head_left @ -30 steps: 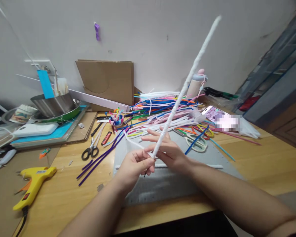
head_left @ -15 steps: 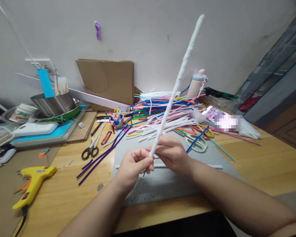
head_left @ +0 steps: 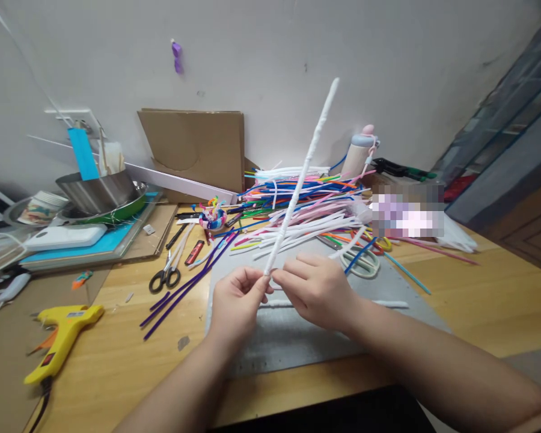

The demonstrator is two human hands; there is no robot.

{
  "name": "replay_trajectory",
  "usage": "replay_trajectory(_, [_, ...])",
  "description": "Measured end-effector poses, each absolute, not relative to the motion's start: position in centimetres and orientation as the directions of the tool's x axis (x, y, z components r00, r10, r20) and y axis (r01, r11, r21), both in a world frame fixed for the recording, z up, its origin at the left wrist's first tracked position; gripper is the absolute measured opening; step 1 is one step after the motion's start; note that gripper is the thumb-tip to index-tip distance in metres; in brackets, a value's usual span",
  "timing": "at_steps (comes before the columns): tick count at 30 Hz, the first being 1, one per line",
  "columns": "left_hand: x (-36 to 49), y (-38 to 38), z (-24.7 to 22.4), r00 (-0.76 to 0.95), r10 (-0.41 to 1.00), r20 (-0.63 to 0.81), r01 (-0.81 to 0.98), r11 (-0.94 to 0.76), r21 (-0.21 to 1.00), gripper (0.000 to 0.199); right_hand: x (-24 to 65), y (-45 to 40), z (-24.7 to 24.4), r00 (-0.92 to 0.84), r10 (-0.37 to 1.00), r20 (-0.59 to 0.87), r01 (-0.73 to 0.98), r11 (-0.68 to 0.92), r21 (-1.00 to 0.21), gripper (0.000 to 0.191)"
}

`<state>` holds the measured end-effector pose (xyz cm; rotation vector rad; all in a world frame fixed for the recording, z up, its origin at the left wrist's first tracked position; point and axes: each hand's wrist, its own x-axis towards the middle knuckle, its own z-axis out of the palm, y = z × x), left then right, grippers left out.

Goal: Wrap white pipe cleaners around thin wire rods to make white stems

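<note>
A long rod wrapped in white pipe cleaner (head_left: 297,186) stands at a slant, its top leaning right. My left hand (head_left: 237,300) is closed around its lower end, thumb and fingers pinching it. Close beside that end, my right hand (head_left: 318,291) is closed with bent fingers. A loose white pipe cleaner (head_left: 352,243) sticks out behind the right hand and seems to run through its fingers to the rod; the exact grip is hidden. Beneath both hands, a second white fuzzy rod (head_left: 394,305) lies across the grey cutting mat (head_left: 297,349).
Behind the mat is a heap of coloured pipe cleaners (head_left: 293,198). Pale-handled scissors (head_left: 365,264) lie right, black scissors (head_left: 165,279) and purple pipe cleaners (head_left: 187,294) left. A yellow glue gun (head_left: 65,334) rests far left. A bottle (head_left: 358,156) stands at the back.
The rod has come down and a little left, its top now lower against the wall. My left hand has shifted slightly left; the right hand's fingers have turned beside the rod's lower end.
</note>
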<state>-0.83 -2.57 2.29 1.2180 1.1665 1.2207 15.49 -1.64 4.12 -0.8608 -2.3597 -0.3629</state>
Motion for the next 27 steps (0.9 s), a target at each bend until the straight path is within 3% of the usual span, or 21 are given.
replay_trajectory(3, [-1.0, -2.8, 2.3, -0.019, 0.995, 0.102, 0.157, -0.098, 0.983, 0.014, 15.5, -1.8, 4.1, -0.602, 0.472, 0.643, 0.661, 0.747, 0.071, 0.022])
replay_trajectory(6, [-1.3, -2.8, 2.1, 0.017, 0.971, 0.237, 0.394, -0.224, 0.891, 0.014, 15.6, -1.7, 3.9, -0.607, 0.455, 0.652, 0.663, 0.742, 0.100, 0.021])
replay_trajectory(11, [-1.6, -2.6, 1.7, 0.218, 0.913, 0.346, 0.751, -0.383, 0.538, 0.014, 15.8, -1.3, 3.4, -0.674, 0.420, 0.608, 0.620, 0.768, 0.157, 0.021])
replay_trajectory(14, [-1.5, -2.6, 1.5, 0.352, 0.853, 0.386, 0.820, -0.480, 0.312, 0.023, 16.0, -0.9, 3.3, -0.675, 0.470, 0.568, 0.633, 0.765, 0.120, 0.021])
replay_trajectory(16, [-1.5, -2.6, 1.4, 0.408, 0.820, 0.402, 0.814, -0.526, 0.247, 0.025, 16.1, -0.7, 3.3, -0.648, 0.515, 0.561, 0.650, 0.758, 0.055, 0.020])
replay_trajectory(19, [-1.5, -2.7, 1.2, 0.439, 0.789, 0.431, 0.780, -0.572, 0.254, 0.025, 16.3, -0.4, 3.5, -0.612, 0.548, 0.570, 0.663, 0.748, -0.007, 0.017])
replay_trajectory(23, [-1.5, -2.8, 1.2, 0.403, 0.796, 0.451, 0.763, -0.564, 0.314, 0.021, 16.4, -0.4, 3.6, -0.580, 0.530, 0.619, 0.691, 0.722, 0.029, 0.014])
replay_trajectory(27, [-1.5, -2.7, 1.4, 0.289, 0.884, 0.367, 0.736, -0.450, 0.506, 0.013, 16.3, -0.7, 3.9, -0.502, 0.441, 0.744, 0.697, 0.715, 0.046, 0.015])
